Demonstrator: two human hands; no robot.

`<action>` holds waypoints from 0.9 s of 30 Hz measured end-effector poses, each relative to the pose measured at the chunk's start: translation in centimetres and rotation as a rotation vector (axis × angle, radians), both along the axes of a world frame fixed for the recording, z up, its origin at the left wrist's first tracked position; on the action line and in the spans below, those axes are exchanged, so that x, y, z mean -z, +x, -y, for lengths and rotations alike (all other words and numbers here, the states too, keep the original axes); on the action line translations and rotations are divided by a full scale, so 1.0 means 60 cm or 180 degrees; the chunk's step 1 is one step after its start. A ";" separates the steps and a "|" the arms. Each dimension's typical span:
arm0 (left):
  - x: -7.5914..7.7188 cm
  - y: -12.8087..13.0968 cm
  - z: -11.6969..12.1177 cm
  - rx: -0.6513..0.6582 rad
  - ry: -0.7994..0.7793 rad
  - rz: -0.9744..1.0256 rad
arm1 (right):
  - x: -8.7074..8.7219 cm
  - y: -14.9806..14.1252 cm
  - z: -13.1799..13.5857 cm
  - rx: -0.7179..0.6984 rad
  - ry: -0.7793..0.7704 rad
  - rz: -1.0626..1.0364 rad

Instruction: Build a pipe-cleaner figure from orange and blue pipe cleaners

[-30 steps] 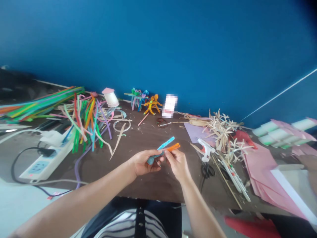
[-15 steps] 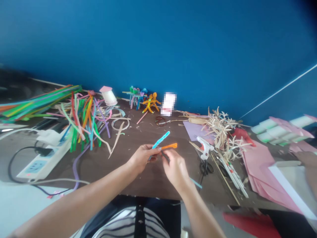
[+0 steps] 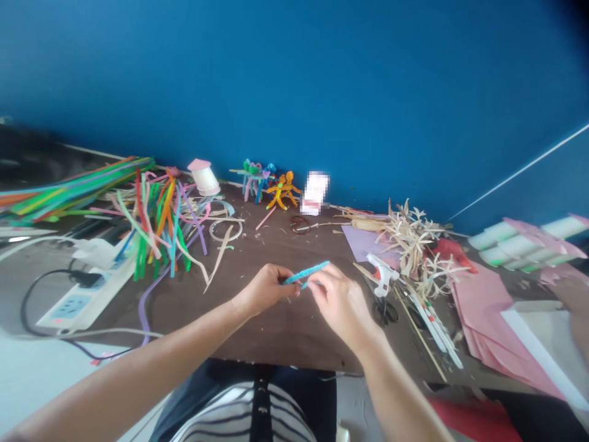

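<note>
pinching a blue pipe cleaner (image 3: 307, 272) above the brown surface (image 3: 280, 331), the left grip (image 3: 267, 290) and the right grip (image 3: 340, 301) are both closing firmly on it together.

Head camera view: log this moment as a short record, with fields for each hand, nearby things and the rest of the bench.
Left hand: pinches a blue pipe cleaner at one end
Right hand: fingers on the same pipe cleaner, beside the left hand
Things nearby: hot glue gun, black-handled scissors
Rest: bunch of coloured pipe cleaners, orange pipe-cleaner figure, power strip, pink paper sheets
</note>
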State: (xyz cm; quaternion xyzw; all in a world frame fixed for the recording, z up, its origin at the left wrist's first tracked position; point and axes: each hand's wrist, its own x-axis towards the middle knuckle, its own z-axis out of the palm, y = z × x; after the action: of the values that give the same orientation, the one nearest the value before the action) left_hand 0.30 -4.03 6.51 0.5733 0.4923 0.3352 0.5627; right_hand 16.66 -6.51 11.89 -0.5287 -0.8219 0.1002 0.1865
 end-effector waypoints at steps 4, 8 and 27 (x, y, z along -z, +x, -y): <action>-0.011 -0.010 -0.001 0.0376 -0.0366 0.0319 | 0.004 0.021 -0.029 -0.0160 -0.0709 -0.0689; -0.014 -0.013 0.000 0.0511 -0.0657 0.0897 | 0.024 0.034 -0.054 -0.0413 -0.1977 -0.1530; 0.004 -0.004 -0.007 -0.0308 0.0334 -0.0357 | 0.042 -0.008 0.016 0.0201 -0.0246 -0.0148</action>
State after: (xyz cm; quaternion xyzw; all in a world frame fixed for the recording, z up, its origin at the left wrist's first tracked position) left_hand 0.03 -3.61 6.25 0.5954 0.5320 0.3547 0.4866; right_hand 16.20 -7.47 9.38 -0.5587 -0.7958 0.1383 0.1881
